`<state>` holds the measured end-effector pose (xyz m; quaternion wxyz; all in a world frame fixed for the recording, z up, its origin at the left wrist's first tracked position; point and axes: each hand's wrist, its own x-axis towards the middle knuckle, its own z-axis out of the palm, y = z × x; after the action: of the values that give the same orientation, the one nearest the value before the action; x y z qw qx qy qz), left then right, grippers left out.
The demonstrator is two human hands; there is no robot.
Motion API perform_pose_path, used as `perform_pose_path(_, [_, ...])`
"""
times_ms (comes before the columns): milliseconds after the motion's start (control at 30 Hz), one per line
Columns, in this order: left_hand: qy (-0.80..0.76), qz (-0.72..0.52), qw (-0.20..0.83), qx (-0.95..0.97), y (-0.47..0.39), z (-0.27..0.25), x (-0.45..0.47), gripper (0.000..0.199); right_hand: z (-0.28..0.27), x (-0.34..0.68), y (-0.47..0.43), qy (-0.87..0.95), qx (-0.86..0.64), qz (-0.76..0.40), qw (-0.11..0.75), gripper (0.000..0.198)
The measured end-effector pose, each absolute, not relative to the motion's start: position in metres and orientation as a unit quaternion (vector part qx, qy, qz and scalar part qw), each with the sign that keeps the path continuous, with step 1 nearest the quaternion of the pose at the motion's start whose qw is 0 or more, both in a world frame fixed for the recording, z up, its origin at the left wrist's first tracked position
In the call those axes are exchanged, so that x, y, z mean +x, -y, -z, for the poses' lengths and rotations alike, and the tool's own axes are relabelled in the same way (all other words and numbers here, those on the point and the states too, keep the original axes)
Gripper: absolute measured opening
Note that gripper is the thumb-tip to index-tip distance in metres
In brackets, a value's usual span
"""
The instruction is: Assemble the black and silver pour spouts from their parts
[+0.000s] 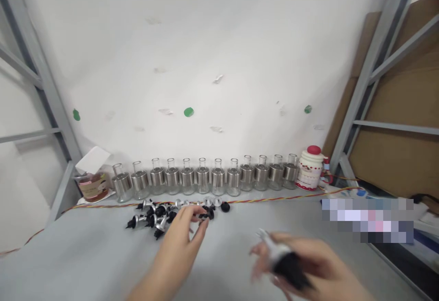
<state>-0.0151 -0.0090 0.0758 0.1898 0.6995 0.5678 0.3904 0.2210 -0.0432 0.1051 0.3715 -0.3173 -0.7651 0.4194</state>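
Note:
My left hand (187, 230) reaches over the grey table with thumb and forefinger closed on a small black part (203, 216) at the right end of a pile. That pile is made up of several silver-and-black bottle pourers (157, 221), lying on their sides. A round black cap (225, 206) rests just right of it, and clear discs (217, 201) lie behind. In my right hand (315, 260), nearer to me and blurred, is a bottle pourer (283, 260), its silver spout pointing up and left and its black stopper toward my palm.
Along the wall stands a row of several glass bottles with steel sleeves (202, 174). A labelled jar (93, 186) stands at its left end, a cake-shaped canister (309, 170) at its right. A twisted red-yellow wire (254, 200) crosses the table (85, 246). Grey metal frames (356, 99) rise at both sides.

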Motion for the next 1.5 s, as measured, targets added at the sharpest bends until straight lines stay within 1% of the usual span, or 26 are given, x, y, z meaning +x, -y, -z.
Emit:
perform_pose_path(33, [-0.597, -0.319, 0.14, 0.723, 0.002, -0.074, -0.018, 0.023, -0.109, 0.212, 0.034, 0.764, -0.362, -0.405, 0.347, 0.011])
perform_pose_path(100, [-0.636, -0.191, 0.054, 0.745, -0.016, -0.064, -0.021, 0.021, -0.108, 0.195, 0.013, 0.79, -0.398, -0.359, 0.298, 0.016])
perform_pose_path(167, [-0.646, -0.179, 0.039, 0.741, -0.031, -0.05, -0.02, 0.026, -0.095, 0.181, -0.009, 0.816, -0.431, -0.29, 0.252, 0.017])
perform_pose_path(233, [-0.648, -0.175, 0.035, 0.741, -0.038, -0.037, -0.016, 0.026, -0.075, 0.173, -0.027, 0.838, -0.462, -0.209, 0.2, 0.018])
perform_pose_path(333, [-0.643, -0.171, 0.036, 0.746, -0.039, -0.023, -0.013, 0.024, -0.048, 0.168, -0.042, 0.85, -0.497, -0.075, 0.158, 0.02])
perform_pose_path(367, [-0.641, -0.17, 0.036, 0.747, -0.039, -0.02, -0.014, 0.024, -0.042, 0.167, -0.044, 0.854, -0.498, -0.042, 0.145, 0.022])
perform_pose_path(433, [-0.639, -0.17, 0.034, 0.749, -0.039, -0.016, -0.016, 0.023, -0.033, 0.166, -0.045, 0.859, -0.493, -0.022, 0.138, 0.025])
perform_pose_path(600, [-0.63, -0.176, 0.038, 0.756, -0.042, -0.013, -0.019, 0.02, -0.028, 0.167, -0.044, 0.863, -0.487, -0.009, 0.136, 0.029])
perform_pose_path(800, [-0.629, -0.192, 0.046, 0.752, -0.04, -0.012, -0.02, 0.013, -0.025, 0.172, -0.044, 0.849, -0.5, -0.06, 0.159, 0.029])
perform_pose_path(900, [-0.625, -0.203, 0.048, 0.752, -0.04, -0.012, -0.021, 0.01, -0.024, 0.176, -0.047, 0.825, -0.525, -0.088, 0.188, 0.029])
perform_pose_path(1000, [-0.614, -0.214, 0.052, 0.758, -0.041, -0.011, -0.023, 0.009, -0.023, 0.176, -0.047, 0.794, -0.544, -0.108, 0.247, 0.028])
perform_pose_path(1100, [-0.602, -0.225, 0.056, 0.764, -0.042, -0.011, -0.025, 0.011, -0.02, 0.169, -0.042, 0.782, -0.538, -0.135, 0.284, 0.03])
perform_pose_path(1267, [-0.587, -0.249, 0.066, 0.768, -0.043, -0.011, -0.027, 0.019, -0.014, 0.155, -0.031, 0.798, -0.518, -0.148, 0.272, 0.018])
perform_pose_path(1400, [-0.577, -0.274, 0.075, 0.766, -0.046, -0.008, -0.026, 0.023, -0.014, 0.153, -0.031, 0.791, -0.523, -0.161, 0.273, 0.015])
perform_pose_path(1500, [-0.568, -0.297, 0.08, 0.764, -0.048, -0.005, -0.026, 0.024, -0.016, 0.154, -0.032, 0.783, -0.517, -0.186, 0.292, 0.015])
